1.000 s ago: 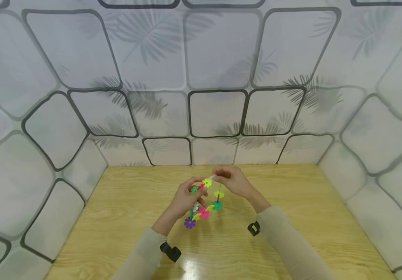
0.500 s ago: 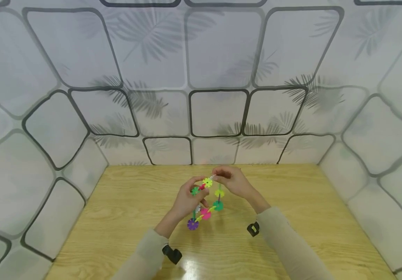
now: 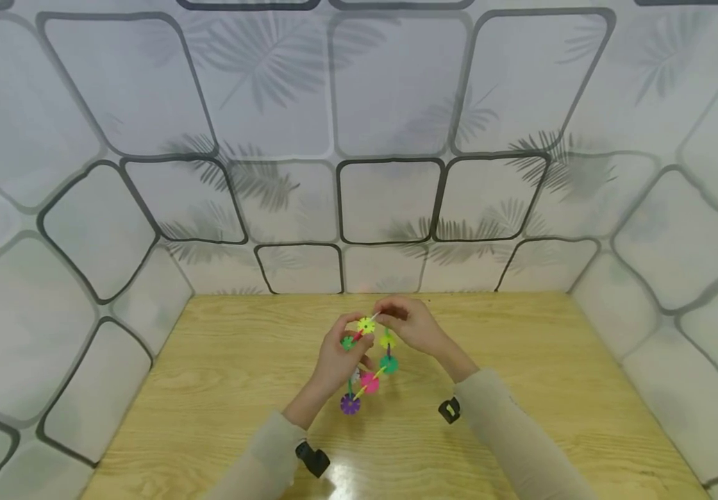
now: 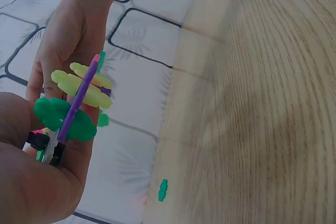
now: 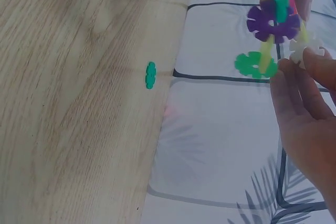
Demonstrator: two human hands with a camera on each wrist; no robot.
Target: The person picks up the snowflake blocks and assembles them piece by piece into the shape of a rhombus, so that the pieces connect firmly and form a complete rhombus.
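A looped chain of slotted, flower-shaped plastic discs in several colours hangs between the two hands above the table. My left hand (image 3: 337,361) holds it near a green disc (image 3: 347,343) and a red one. A yellow disc (image 3: 366,326) sits at the top, between the hands' fingertips. My right hand (image 3: 414,325) pinches a white disc (image 5: 306,50) between thumb and fingers, right beside that yellow disc. Lower on the loop hang a purple disc (image 3: 350,404), a pink disc (image 3: 369,382) and a teal-green disc (image 3: 389,364). The left fingers partly hide the chain's left side.
A wood-grain table (image 3: 490,430) lies beneath the hands, with patterned fabric walls (image 3: 390,201) at the back and both sides. Against the tabletop, a single green disc (image 5: 150,75) shows edge-on in both wrist views. Each wrist wears a black strapped device.
The hanging lower part of the chain has swung to the right. My left hand has shifted slightly right and my right hand slightly left. The white disc has tilted at the right fingertips.
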